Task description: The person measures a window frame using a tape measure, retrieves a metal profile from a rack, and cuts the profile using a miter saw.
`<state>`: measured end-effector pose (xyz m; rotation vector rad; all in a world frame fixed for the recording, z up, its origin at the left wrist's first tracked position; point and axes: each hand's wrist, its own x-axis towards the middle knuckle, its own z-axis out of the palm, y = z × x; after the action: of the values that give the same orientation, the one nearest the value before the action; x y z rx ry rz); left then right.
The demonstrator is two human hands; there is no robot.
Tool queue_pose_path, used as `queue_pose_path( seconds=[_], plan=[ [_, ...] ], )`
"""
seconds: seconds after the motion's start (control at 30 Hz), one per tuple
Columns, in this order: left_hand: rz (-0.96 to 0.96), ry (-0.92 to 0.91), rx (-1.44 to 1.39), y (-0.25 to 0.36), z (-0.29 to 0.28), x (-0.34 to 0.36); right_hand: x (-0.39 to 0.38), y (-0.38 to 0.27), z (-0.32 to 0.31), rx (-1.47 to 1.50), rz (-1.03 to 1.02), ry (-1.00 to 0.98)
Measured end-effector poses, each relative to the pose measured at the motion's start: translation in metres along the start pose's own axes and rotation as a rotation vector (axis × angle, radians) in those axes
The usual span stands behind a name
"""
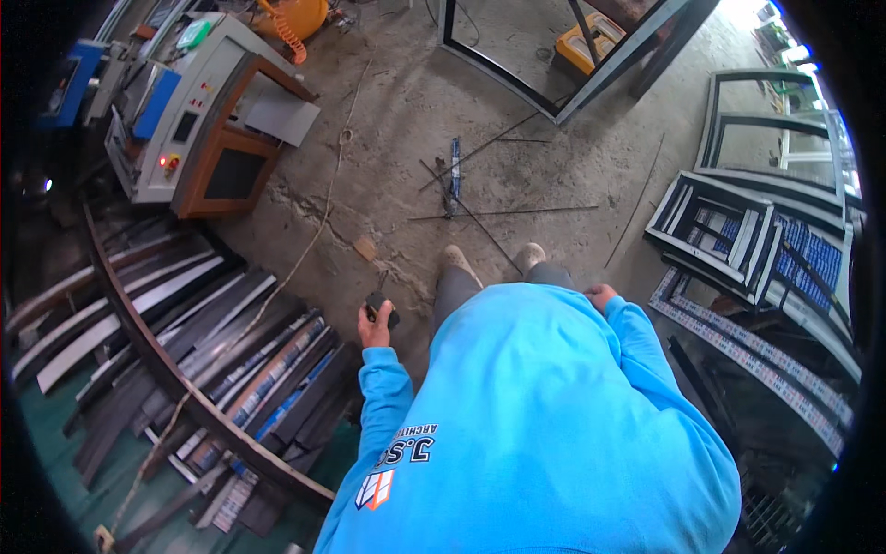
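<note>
My left hand (374, 325) is closed around a small dark rounded tool that looks like a tape measure (392, 317), held out beside my left leg. Close to my right thigh hangs my right hand (602, 295); its fingers are mostly hidden under it, and nothing shows in it. On the concrete floor ahead of my shoes lie several thin dark strips (503, 213), some crossing each other. A narrow piece with blue wrapping (455, 166) lies among them.
A grey and brown machine (208, 120) stands at the far left. A rack of long profiles (231, 314) fills the near left, with a rope (318, 231) running past. Ahead are a large frame (554, 109) and a yellow case (591, 44). Stacked frames (711, 226) line the right.
</note>
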<state>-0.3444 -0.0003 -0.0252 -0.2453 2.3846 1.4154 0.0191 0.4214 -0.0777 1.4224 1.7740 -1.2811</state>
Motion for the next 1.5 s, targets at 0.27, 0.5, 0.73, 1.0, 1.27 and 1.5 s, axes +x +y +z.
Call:
queue_pose_path(
  seconds=[0.27, 0.5, 0.73, 1.0, 1.27, 1.5],
  plan=[
    [-0.170, -0.240, -0.134, 0.085, -0.027, 0.085, -0.006, -0.068, 0.033, 0.347, 0.063, 0.088],
    [-0.061, -0.387, -0.070, 0.148, 0.034, 0.150, 0.031, -0.117, 0.049, 0.186, 0.000, 0.130],
    [0.071, -0.697, -0.213, 0.277, 0.168, 0.200, 0.086, -0.330, -0.038, 0.451, -0.527, 0.115],
    [0.567, -0.932, 0.238, 0.466, 0.327, 0.252, 0.084, -0.554, -0.179, 0.137, -1.034, 0.131],
    [0.560, -1.077, 0.348, 0.525, 0.430, 0.334, 0.151, -0.616, -0.255, 0.280, -0.971, 0.419],
    [-0.229, -1.323, -0.374, 0.590, 0.501, 0.403, 0.188, -0.689, -0.316, 0.359, -0.730, 0.612]
  ],
)
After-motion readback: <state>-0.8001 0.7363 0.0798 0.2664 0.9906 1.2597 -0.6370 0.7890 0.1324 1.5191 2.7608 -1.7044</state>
